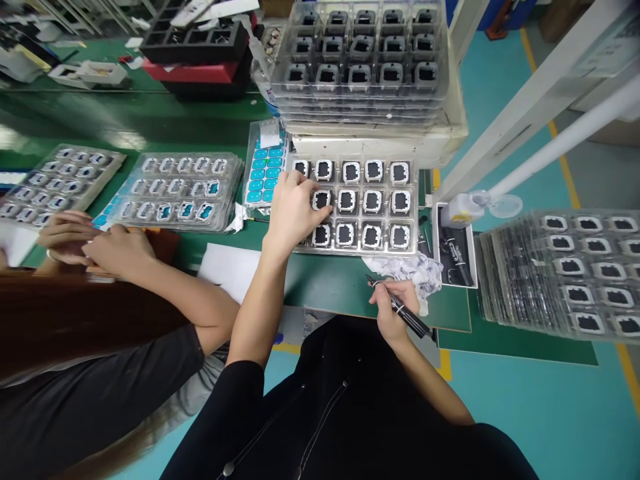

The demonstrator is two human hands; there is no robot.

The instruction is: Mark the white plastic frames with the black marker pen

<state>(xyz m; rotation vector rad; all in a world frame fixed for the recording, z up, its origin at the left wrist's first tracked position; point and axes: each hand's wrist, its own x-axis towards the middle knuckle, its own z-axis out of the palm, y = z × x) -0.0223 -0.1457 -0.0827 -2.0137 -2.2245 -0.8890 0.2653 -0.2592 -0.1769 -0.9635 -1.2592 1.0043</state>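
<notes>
My left hand [293, 207] is over the left side of a clear plastic tray [364, 250]. Its thumb and fingers are around a small white-and-black square frame [321, 199] in the middle row. Several similar frames sit in the tray's other pockets, some at the left hidden under my hand. My right hand [395, 310] grips a black marker pen [407, 315] just in front of the tray, its dark tip pointing up and left, apart from the frames. Crumpled white paper [420, 272] lies beside that hand.
Stacked trays [360, 100] stand behind, another stack [505, 273] at right. A white box [471, 267] holds markers, near a slanting white post [525, 107]. Left are a tray of blue pieces [260, 177], more trays [177, 190] and a co-worker's hands [117, 247].
</notes>
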